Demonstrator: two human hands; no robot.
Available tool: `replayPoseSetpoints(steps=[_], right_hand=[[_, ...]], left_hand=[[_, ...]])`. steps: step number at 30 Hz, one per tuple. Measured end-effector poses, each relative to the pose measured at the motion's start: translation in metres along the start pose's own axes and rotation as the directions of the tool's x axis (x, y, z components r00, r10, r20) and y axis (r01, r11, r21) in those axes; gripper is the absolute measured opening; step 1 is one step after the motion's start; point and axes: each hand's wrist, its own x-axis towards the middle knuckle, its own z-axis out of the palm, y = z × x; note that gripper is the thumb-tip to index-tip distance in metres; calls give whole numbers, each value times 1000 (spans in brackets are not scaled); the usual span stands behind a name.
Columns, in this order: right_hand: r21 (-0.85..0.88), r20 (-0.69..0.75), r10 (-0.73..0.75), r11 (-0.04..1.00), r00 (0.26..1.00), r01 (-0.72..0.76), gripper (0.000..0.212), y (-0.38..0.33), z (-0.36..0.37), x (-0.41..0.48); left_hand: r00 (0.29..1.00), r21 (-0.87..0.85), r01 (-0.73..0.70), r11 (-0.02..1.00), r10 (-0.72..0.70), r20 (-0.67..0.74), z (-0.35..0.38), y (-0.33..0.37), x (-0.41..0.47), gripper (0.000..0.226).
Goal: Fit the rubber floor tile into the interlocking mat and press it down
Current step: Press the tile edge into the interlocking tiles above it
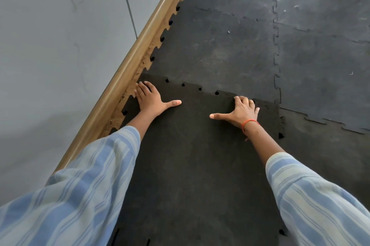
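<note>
Beneath our flat, open left hand and right hand, gripping nothing, the dark rubber floor tile overlaps the grey interlocking mat at its far edge, seemingly unseated.

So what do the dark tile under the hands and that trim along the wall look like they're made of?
The tile looks like matte black rubber: dull, grainy, with cut puzzle-tooth edges. The trim looks like wood or a wood-look laminate: tan, streaked like grain, with a soft sheen. I cannot tell which.
</note>
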Motion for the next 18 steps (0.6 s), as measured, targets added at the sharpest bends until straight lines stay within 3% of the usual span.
replayPoseSetpoints(steps=[7,10,12,15,18], right_hand=[[-56,-34,-7,998,999,5,124,-1,10,-9],[-69,-93,-5,998,996,-1,134,-12,9,-13],[-196,-97,-131,974,987,110,136,-27,6,-10],[-297,152,-331,883,931,363,121,-52,-2,4],[-275,362,-376,832,853,483,102,-73,-3,20]], left_hand=[[999,162,-7,987,1,35,-15,7,1,144],[987,280,-157,947,146,59,-24,16,9,136],[961,291,-258,921,212,180,-28,15,17,129],[938,341,-304,890,216,273,-31,10,24,125],[916,399,-351,847,223,332,-33,10,29,119]])
